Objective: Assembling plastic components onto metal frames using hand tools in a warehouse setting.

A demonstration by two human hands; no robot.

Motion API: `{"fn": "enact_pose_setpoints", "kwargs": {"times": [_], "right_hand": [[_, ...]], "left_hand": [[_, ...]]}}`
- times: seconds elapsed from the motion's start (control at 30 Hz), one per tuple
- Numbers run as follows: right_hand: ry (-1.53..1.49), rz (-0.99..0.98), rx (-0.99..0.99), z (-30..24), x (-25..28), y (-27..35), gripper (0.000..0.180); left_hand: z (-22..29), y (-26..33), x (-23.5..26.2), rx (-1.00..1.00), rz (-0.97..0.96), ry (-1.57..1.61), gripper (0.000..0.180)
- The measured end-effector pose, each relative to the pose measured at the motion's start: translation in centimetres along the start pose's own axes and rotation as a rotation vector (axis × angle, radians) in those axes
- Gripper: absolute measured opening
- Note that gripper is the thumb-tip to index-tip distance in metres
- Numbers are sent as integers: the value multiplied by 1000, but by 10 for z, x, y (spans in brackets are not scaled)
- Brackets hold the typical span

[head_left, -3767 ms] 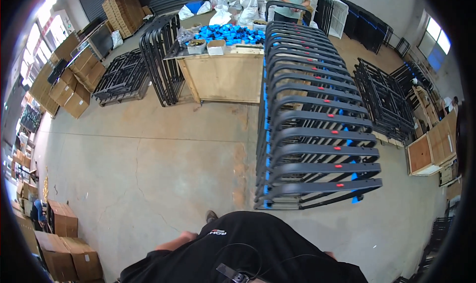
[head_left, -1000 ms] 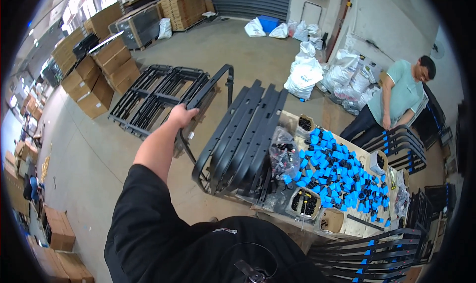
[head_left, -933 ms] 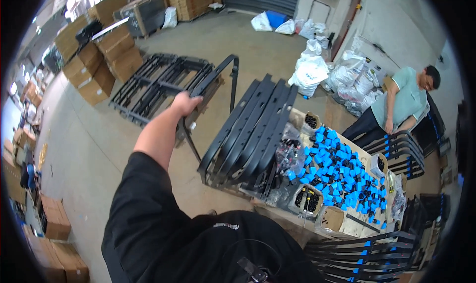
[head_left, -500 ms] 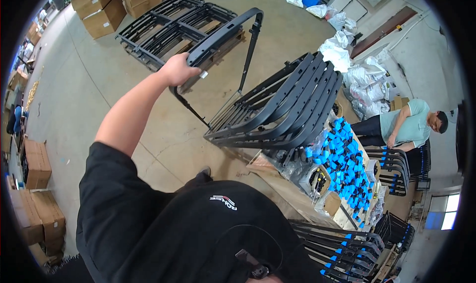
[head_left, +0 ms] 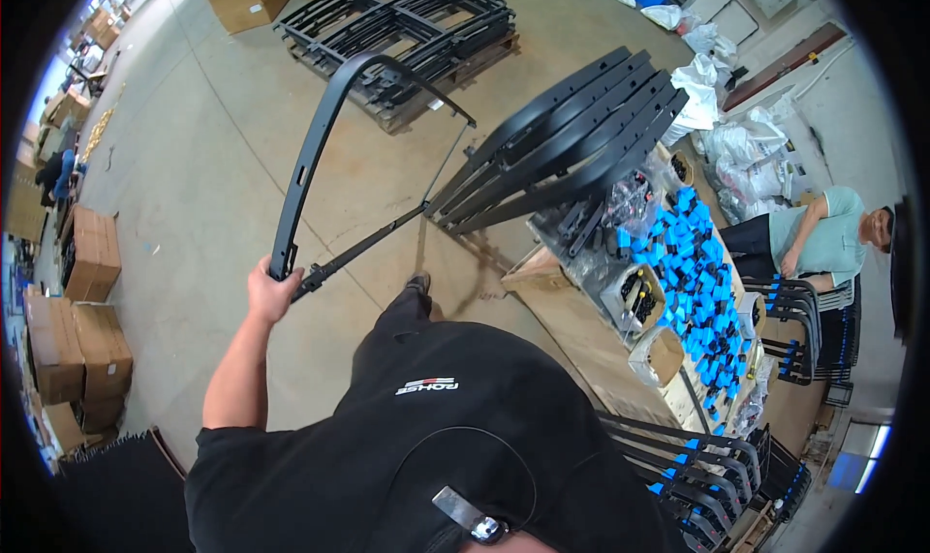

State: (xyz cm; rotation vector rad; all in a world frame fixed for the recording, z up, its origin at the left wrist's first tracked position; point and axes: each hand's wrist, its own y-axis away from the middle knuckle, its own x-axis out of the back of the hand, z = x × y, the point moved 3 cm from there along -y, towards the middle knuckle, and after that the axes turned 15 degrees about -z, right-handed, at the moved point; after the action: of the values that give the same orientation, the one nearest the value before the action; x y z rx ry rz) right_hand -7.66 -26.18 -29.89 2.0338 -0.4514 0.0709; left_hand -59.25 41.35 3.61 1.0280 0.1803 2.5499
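My left hand (head_left: pixel 271 291) is closed round the near corner of a black metal frame (head_left: pixel 315 156). This frame stands tilted, one long side bowed into an arch, with holes along its bars. Its far lower end comes down beside a fanned group of similar black frames (head_left: pixel 572 156), which stand close together to its right. Whether the held frame touches that group or the floor is hard to tell. My right hand does not show.
Right of me stands a wooden worktable (head_left: pixel 557 301) heaped with blue-and-black pieces (head_left: pixel 693 272). Flat black frames (head_left: pixel 407 30) lie on a pallet ahead. Cartons (head_left: pixel 92 253) line the left. A co-worker (head_left: pixel 819 233) stands beyond the table, near white sacks (head_left: pixel 746 156).
My left hand has come nearer and to the left, swinging the held frame away from the standing group. The head view has shifted, and the co-worker's head has lifted.
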Motion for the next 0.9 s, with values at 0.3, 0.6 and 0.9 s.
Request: {"fn": "enact_pose_setpoints", "kwargs": {"times": [0.3,0.6,0.9], "right_hand": [[1048,-22,168,-21,-1,80,34],[146,-299,859,-411,-123,192,47],[216,-79,1069,-493,-158,205,22]], "left_hand": [[49,154,-87,56,-24,245,35],[191,180,-133,-95,-208,425,31],[193,161,-71,-455,-104,66,37]]}}
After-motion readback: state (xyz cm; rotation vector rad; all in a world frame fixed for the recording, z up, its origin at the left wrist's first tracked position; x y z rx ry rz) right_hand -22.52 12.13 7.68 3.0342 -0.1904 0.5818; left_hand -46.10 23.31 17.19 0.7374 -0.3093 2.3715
